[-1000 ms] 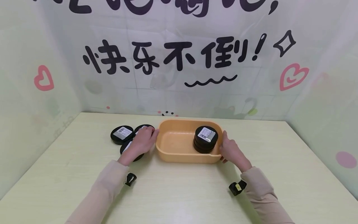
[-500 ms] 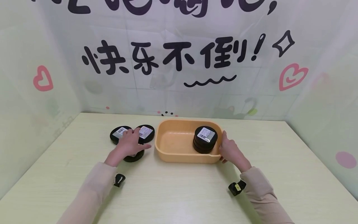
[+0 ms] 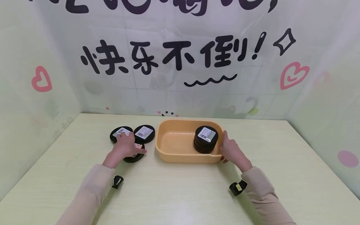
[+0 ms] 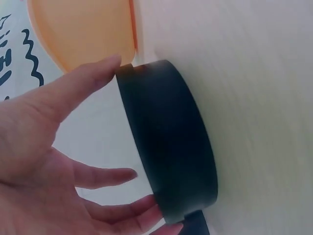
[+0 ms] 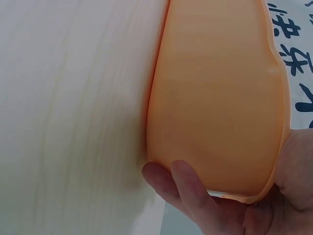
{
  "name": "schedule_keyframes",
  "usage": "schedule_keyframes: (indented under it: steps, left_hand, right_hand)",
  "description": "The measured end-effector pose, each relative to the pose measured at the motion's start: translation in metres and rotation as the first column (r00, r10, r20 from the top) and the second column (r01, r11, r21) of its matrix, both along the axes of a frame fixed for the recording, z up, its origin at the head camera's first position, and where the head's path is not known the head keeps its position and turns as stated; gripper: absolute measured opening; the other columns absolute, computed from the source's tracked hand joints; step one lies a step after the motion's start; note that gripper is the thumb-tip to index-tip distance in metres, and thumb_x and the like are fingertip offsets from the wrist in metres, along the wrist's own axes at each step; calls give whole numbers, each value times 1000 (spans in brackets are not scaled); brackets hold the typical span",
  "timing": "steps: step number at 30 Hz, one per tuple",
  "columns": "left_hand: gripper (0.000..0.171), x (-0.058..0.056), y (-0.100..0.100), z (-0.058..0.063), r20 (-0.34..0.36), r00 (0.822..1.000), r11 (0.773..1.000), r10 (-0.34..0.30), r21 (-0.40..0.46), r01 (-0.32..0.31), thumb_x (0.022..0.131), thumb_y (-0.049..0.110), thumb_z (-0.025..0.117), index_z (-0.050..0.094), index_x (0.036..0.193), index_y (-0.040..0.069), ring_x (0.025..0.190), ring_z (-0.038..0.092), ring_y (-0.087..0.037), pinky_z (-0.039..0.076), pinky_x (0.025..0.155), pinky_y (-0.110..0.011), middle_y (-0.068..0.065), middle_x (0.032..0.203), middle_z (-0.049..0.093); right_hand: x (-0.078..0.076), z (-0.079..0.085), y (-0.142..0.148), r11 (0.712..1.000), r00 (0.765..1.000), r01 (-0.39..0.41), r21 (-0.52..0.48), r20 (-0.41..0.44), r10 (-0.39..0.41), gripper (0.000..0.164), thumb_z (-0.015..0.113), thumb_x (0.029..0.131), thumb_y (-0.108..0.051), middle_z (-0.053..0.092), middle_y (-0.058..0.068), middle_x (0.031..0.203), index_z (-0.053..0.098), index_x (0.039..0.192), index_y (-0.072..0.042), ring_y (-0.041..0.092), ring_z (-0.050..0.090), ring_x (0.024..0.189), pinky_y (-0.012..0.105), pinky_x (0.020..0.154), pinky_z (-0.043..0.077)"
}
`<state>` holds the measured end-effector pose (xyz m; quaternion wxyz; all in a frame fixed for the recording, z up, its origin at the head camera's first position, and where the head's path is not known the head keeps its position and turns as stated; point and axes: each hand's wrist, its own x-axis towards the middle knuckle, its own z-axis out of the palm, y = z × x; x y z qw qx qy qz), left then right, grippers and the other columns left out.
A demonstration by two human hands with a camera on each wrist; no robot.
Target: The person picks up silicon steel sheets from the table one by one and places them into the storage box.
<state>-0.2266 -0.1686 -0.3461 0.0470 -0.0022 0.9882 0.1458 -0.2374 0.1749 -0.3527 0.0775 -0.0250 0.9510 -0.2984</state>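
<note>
Here, the left hand (image 3: 123, 147) is over the near black container (image 4: 168, 142) on the left of the worktop (image 3: 180, 193). Its fingers are spread about that round container: in the left wrist view the thumb tip lies at one side of the rim and the lower fingertips at the opposite side, while one finger between stands clear of it. How firmly the tips press cannot be told. The near black container sits flat, its label partly covered by the hand.

Just beyond lie two more of the same kind, the far left container (image 3: 118, 130) and the far right container (image 3: 144, 132), close beside each other, both with pale labels facing up. Some fingers pass above the edge of the far left one.

To the right of these, apart from them, stands an orange tray (image 3: 175, 140) with rounded corners. A stack of black containers (image 3: 206, 137) is inside it, at the right end, with a label showing on top. The right hand (image 3: 232, 151) grips the tray's right end, its fingers wrapped against the outside of the end wall.

Both arms wear beige sleeves (image 3: 90, 187), and a small black device (image 3: 117, 182) shows at each wrist. Behind the worktop hangs a pale backdrop (image 3: 166, 100) with large black lettering (image 3: 178, 56).
</note>
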Motion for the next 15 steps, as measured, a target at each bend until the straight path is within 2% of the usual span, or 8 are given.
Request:
schedule_keyframes:
  steps: [2,6,10,15]
  left_hand:
    - [81,1,0,-1,5,1000,1000,16,-1,-16,69,42,71,40,109,-21,113,21,-60,30,90,-59,-48,114,29]
    - [81,3,-1,-2,17,999,999,34,-5,-34,69,45,70,43,106,-22,112,23,-58,37,84,-56,-46,114,28]
    - [86,5,-2,-3,1,1000,1000,22,-9,-22,69,45,70,39,111,-23,111,26,-57,35,86,-57,-46,114,27]
    - [90,7,-1,-3,34,999,1000,26,-18,-25,70,46,68,35,119,-22,112,25,-58,38,83,-56,-47,116,26]
  right_hand:
    - [0,0,0,1000,1000,-2,0,1,2,58,33,89,0,54,24,70,1,137,7,17,55,41,31,41,47]
    - [-1,0,0,1000,1000,-6,0,-1,6,57,32,89,1,55,23,70,1,136,7,17,56,42,31,41,47]
    - [0,-1,0,1000,1000,-8,-7,-7,8,56,32,89,0,54,23,69,2,136,7,17,56,41,31,41,47]
    - [0,0,-1,1000,1000,-2,-4,4,2,56,32,89,0,54,24,71,1,136,7,17,56,42,31,41,47]
